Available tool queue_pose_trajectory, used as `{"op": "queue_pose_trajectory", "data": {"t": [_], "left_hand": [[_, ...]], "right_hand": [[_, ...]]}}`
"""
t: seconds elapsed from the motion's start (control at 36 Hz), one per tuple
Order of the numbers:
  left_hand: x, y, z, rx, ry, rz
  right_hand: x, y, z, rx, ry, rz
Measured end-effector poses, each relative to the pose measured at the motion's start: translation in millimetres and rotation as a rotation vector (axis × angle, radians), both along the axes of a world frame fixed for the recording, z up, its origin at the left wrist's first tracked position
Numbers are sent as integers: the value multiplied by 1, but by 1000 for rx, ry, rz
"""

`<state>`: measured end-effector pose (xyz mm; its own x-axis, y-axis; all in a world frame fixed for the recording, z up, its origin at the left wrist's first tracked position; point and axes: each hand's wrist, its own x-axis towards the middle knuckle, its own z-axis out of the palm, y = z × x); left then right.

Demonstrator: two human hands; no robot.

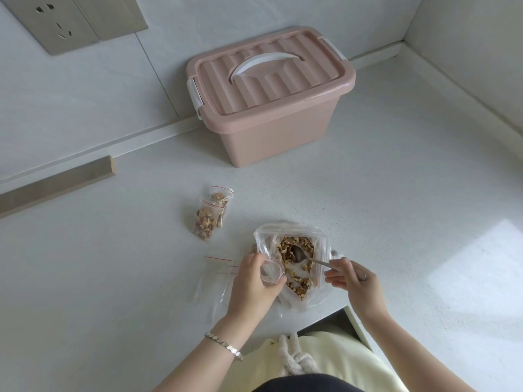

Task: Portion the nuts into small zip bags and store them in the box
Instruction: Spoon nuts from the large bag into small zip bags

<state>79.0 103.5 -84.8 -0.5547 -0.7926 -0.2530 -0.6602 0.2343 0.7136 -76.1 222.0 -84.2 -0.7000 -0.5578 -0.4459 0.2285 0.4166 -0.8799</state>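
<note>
Head view: left hand [252,281] is pinching a small zip bag [271,272] open over the big bag [283,229], likely catching spills; right hand [357,282] is gripping the spoon [298,253] among nuts [285,247].

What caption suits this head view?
Left hand holds a small clear zip bag open; right hand holds a metal spoon in the large clear bag of walnuts, closed pink plastic box behind.

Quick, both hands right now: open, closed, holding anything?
Left hand: closed, holding the small zip bag at its open mouth.
Right hand: closed, pinching the spoon handle, its bowl inside the large nut bag.
</note>
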Motion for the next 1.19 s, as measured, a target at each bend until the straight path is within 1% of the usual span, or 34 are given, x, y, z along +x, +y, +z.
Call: {"op": "queue_pose_trajectory", "data": {"t": [0.17, 0.25, 0.33, 0.5, 0.72, 0.81, 0.94, 1.14, 1.19], "left_hand": [[0, 0, 0, 11, 6, -14], [0, 0, 1, -5, 6, -16], [0, -1, 0, -65, 19, -15], [-5, 0, 2, -208, 8, 5], [-16, -1, 8, -142, -40, -2], [-20, -1, 12, -122, -32, 14], [-22, -2, 13, -167, -53, -13], [-19, -1, 10, -236, -95, -82], [-19, 0, 8, -242, -91, -91]], "right_hand": [[-1, 0, 1, 0, -264, -107], [-4, 6, 3, 0, -321, -158], [-10, 13, 5, 5, -317, -175], [-21, 19, 22, -22, -224, -160], [-24, 9, 60, -131, -158, -111], [-19, 4, 69, -151, -108, -80], [-11, 0, 80, -159, 22, 1], [-4, 0, 91, -141, 353, 293], [-2, 0, 93, -130, 501, 401]]}}
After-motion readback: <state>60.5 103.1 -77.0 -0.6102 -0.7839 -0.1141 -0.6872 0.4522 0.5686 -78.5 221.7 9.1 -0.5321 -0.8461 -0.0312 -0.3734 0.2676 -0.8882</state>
